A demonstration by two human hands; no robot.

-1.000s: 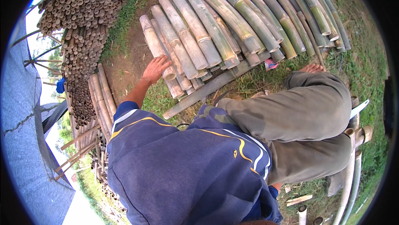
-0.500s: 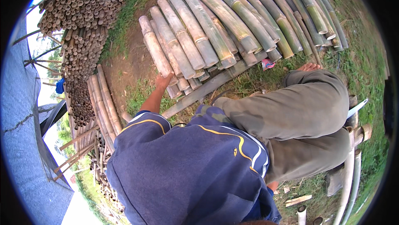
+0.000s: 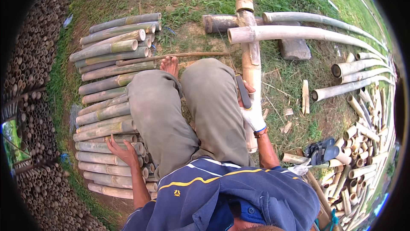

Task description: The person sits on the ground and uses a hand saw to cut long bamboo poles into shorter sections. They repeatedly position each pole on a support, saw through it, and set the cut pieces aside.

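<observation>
My left hand [image 3: 123, 152], bare with its fingers apart, is over a row of cut bamboo poles [image 3: 104, 158] to my left. Whether it touches them is hard to tell. In a white glove with exposed fingertips, my right hand [image 3: 253, 113] grips a bladed tool by its dark handle [image 3: 244, 93]. The thin blade appears nearly edge-on, so its exact kind is unclear. Beside that hand lies a thick upright-looking bamboo post [image 3: 252, 71], part of a bamboo support. A pale bamboo pole [image 3: 299, 32] rests across it.
A stone block [image 3: 294, 49] sits under the poles. More bamboo lengths [image 3: 361, 66] lie at the right, above a heap of short offcuts [image 3: 354, 162]. Dark sandals [image 3: 322, 150] lie by that heap. Stacked bamboo [image 3: 36, 145] lines the far left. A thin stick [image 3: 192, 54] lies past my foot.
My view has swung right, bringing the bamboo support and the right hand's tool into sight. My left hand, earlier on a pole's end, now has its fingers spread near the row.
</observation>
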